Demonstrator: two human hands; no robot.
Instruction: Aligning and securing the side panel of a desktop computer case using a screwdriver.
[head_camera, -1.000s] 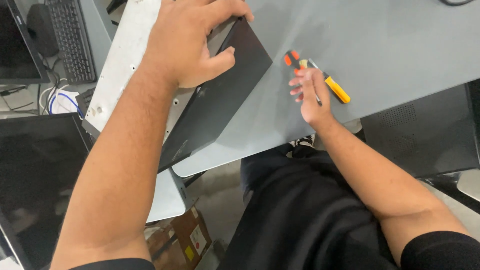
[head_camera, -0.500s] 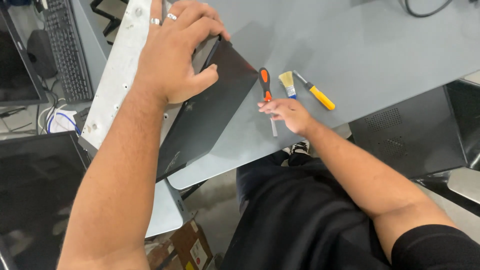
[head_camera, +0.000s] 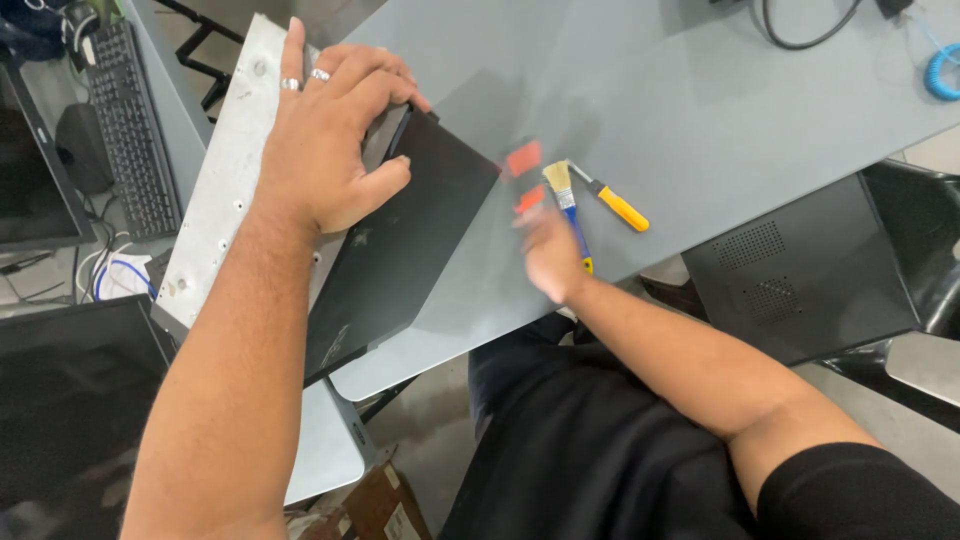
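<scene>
1. We count two hands, both our own: the left hand (head_camera: 330, 150) and the right hand (head_camera: 548, 250).
2. Our left hand lies spread on the upper corner of one flat black rectangular laptop (head_camera: 400, 250), its fingers (head_camera: 375, 85) curled over the far edge and the thumb pressed on the lid, so it grips and steadies the laptop. Two silver rings (head_camera: 305, 80) show on this hand.
3. The black laptop rests closed on the grey table (head_camera: 700, 110), at the table's near left corner. Its long axis runs on a diagonal, from the upper right near the middle of the table down to the lower left, where its lower end juts past the table's edge.
4. Under and left of the laptop lies one long pale metal panel with small holes (head_camera: 225, 190), tilted on much the same diagonal.
5. Our right hand is blurred. It is closed around one orange-handled tool (head_camera: 525, 170), whose handle points up and away from us; we cannot tell what kind of tool it is.
6. Just beside that hand lies one small paintbrush with a blue handle (head_camera: 568, 205), bristles pointing away, and one yellow-handled screwdriver (head_camera: 615, 205), lying aslant with the handle to the lower right.
7. Further off we see one black keyboard (head_camera: 135, 140) on the left, one black cable (head_camera: 800, 30) at the far edge, and one black perforated metal case (head_camera: 800, 270) on the right below the table.
</scene>
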